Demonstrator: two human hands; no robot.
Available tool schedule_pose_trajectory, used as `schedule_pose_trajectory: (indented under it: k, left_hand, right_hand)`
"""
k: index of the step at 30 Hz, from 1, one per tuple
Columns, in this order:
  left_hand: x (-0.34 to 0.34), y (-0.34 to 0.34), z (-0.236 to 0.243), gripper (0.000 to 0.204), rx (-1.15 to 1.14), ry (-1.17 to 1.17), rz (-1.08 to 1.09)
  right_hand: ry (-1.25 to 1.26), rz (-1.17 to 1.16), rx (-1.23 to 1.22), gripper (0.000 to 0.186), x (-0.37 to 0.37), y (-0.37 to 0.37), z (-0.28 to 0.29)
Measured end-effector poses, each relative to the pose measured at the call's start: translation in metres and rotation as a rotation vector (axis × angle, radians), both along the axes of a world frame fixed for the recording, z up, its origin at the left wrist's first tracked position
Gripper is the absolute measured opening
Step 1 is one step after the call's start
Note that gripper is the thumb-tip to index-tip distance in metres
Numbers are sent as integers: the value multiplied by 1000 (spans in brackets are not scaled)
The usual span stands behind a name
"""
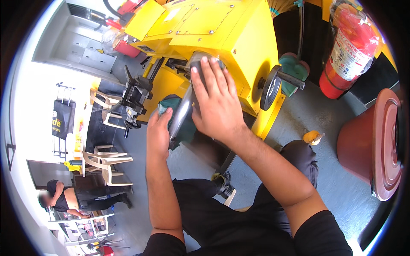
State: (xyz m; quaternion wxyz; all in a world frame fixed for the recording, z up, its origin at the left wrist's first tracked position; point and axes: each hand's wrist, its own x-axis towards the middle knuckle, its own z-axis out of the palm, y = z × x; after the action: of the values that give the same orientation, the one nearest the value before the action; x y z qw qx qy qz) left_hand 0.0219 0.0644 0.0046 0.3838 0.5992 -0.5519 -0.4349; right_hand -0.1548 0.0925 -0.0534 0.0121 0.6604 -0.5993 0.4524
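A shiny metal shaft [181, 113] sticks out of a yellow lathe-like machine [209, 25] toward me. My left hand [160, 132] is closed round a dark green cloth [173, 102] at the shaft's near end, thumb uppermost; its other fingers are largely hidden. The cloth also shows beneath the shaft. Flat along the upper right side of the shaft lies my right hand [220, 104], its fingers stretched toward the machine housing. Part of the shaft is covered by that hand.
Right of my hands, a black handwheel [271, 87] juts from the machine. A lidded reddish-brown bin [363, 145] and a red fire extinguisher [348, 55] stand farther right. Left are a black tool carriage [134, 94], plastic chairs [109, 164] and another person [70, 198].
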Motion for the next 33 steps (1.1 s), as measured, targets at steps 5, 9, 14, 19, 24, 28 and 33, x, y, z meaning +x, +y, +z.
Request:
schedule_pose_trajectory:
  k: [5, 9, 14, 19, 24, 28, 33]
  left_hand:
    - [1, 2, -1, 29, -2, 20, 0]
    - [-3, 1, 3, 29, 34, 31, 11]
    - [-2, 0, 1, 29, 23, 53, 4]
    - [7, -2, -4, 29, -25, 6, 14]
    - [4, -1, -1, 30, -1, 14, 6]
    - [0, -1, -1, 29, 23, 28, 1]
    - [2, -3, -3, 33, -13, 17, 18]
  right_hand:
    - [25, 15, -45, 75, 3, -8, -3]
    - [19, 29, -65, 71, 0, -16, 2]
    - [49, -97, -8, 68, 8, -15, 5]
    - [-17, -103, 2, 85, 16, -9, 4]
    - [-38, -103, -32, 74, 15, -7, -2]
    - [10, -121, -97, 67, 8, -18, -6]
    - [-87, -21, -43, 75, 7, -7, -2]
